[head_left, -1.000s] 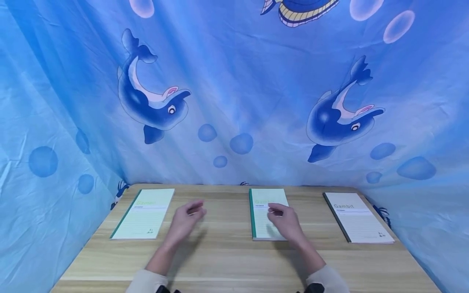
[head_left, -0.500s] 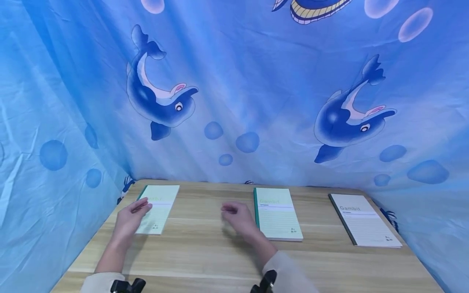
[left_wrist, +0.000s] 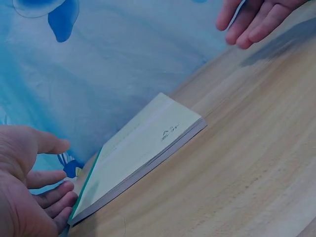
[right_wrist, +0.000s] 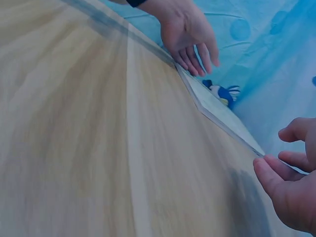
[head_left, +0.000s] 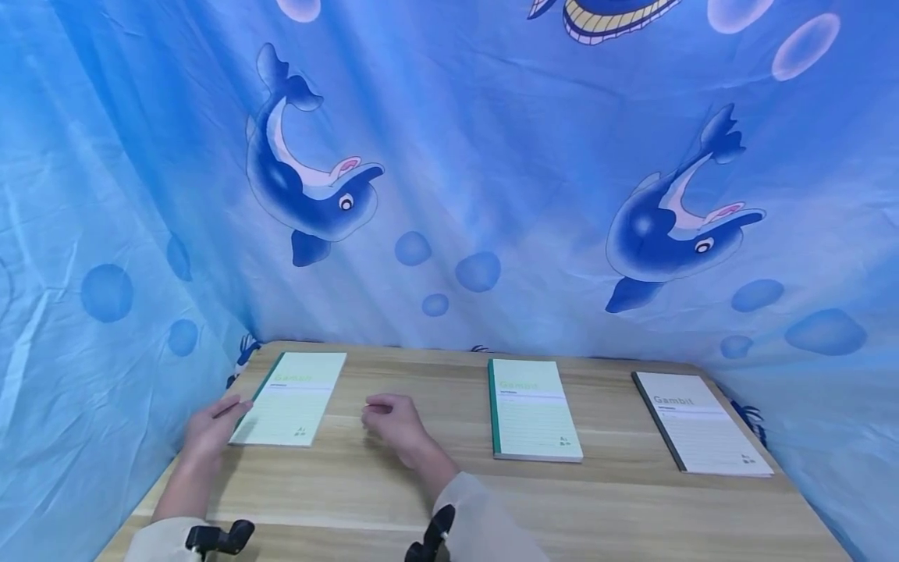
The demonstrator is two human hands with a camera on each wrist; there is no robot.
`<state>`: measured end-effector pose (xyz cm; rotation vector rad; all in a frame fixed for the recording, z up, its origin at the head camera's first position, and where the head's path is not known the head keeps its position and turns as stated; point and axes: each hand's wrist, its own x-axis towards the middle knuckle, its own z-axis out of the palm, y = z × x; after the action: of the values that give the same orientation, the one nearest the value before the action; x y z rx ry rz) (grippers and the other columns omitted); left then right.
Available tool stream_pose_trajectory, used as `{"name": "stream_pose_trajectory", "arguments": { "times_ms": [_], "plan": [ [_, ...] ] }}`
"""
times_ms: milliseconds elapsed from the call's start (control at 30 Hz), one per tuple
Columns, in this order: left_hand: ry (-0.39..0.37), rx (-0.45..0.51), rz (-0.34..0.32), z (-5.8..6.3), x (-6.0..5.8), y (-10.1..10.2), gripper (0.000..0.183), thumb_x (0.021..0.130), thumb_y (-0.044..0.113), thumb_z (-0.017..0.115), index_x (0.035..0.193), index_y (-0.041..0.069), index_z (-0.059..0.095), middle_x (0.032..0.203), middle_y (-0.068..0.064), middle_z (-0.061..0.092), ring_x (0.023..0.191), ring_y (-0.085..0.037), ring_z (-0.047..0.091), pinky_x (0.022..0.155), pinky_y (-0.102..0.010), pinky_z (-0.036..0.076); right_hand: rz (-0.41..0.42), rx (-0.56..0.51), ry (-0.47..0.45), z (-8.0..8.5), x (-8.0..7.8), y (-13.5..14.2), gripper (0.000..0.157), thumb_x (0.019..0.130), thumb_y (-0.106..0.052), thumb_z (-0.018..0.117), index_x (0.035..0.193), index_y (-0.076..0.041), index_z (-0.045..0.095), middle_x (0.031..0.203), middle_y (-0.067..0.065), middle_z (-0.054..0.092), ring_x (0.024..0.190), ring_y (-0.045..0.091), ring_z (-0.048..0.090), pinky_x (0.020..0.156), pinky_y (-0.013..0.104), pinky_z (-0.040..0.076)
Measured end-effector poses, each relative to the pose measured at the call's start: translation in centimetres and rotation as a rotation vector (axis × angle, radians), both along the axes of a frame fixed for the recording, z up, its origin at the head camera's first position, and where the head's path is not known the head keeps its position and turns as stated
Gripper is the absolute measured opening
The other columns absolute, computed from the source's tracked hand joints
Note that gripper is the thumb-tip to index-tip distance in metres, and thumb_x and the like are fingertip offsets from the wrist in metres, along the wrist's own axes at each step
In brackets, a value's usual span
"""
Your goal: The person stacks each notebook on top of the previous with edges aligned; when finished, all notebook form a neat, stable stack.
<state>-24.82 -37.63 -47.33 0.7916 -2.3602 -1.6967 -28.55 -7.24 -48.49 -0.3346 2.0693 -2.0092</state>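
A pale green notebook (head_left: 291, 406) with a dark green spine lies at the table's left. My left hand (head_left: 209, 428) is at its spine side, fingertips right by the lower left edge. In the left wrist view that hand (left_wrist: 29, 182) has its fingers extended and thumb apart, close beside the notebook (left_wrist: 140, 148). To the right of the same notebook, my right hand (head_left: 398, 424) hovers over bare wood with its fingers loosely bent. The right wrist view shows the right hand (right_wrist: 296, 192) holding nothing, its fingers spread from the thumb.
A second green-spined notebook (head_left: 535, 414) lies right of the middle. Farther right is a white notebook (head_left: 702, 425) with a dark spine. The wooden table (head_left: 618, 515) ends at a blue sea-print curtain (head_left: 449, 179) behind and at the sides.
Both hands have swept left, the left one from right of the left notebook across to its spine side. The right hand has left the middle notebook. The view has shifted slightly; the notebooks stay put.
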Motion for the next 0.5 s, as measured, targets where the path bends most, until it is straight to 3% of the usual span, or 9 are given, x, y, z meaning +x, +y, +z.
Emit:
{"name": "stream_pose_trajectory", "arguments": {
  "times_ms": [100,200,500],
  "plan": [
    [-0.021,-0.011,0.000,-0.1,0.1,-0.2,0.077,0.104,0.042,0.052,0.161,-0.001,0.022,0.169,-0.030,0.016,0.158,-0.049,0.010,0.129,-0.060,0.017,-0.004,-0.039,-0.054,-0.4,0.2,-1.7,0.045,0.086,-0.001,0.071,0.130,0.005,0.065,0.106,0.007,0.073,0.091,0.009,0.066,0.081,0.022,0.059],
    [-0.051,-0.027,-0.021,0.0,0.2,-0.2,0.083,0.103,0.045,0.054,0.161,-0.003,0.019,0.168,-0.033,0.013,0.156,-0.051,0.010,0.127,-0.064,0.018,0.002,-0.094,-0.099,-0.7,0.5,-3.0,0.048,0.083,0.001,0.070,0.131,0.007,0.064,0.110,0.014,0.074,0.093,0.011,0.068,0.086,0.025,0.061],
    [-0.099,-0.015,-0.027,0.2,0.0,0.2,0.085,0.102,0.044,0.056,0.160,-0.005,0.017,0.168,-0.035,0.007,0.156,-0.053,0.005,0.126,-0.068,0.016,0.028,-0.193,-0.214,-1.2,0.9,-4.9,0.047,0.087,0.003,0.067,0.133,0.009,0.059,0.116,0.020,0.070,0.108,0.029,0.073,0.099,0.036,0.060]
  ]
}}
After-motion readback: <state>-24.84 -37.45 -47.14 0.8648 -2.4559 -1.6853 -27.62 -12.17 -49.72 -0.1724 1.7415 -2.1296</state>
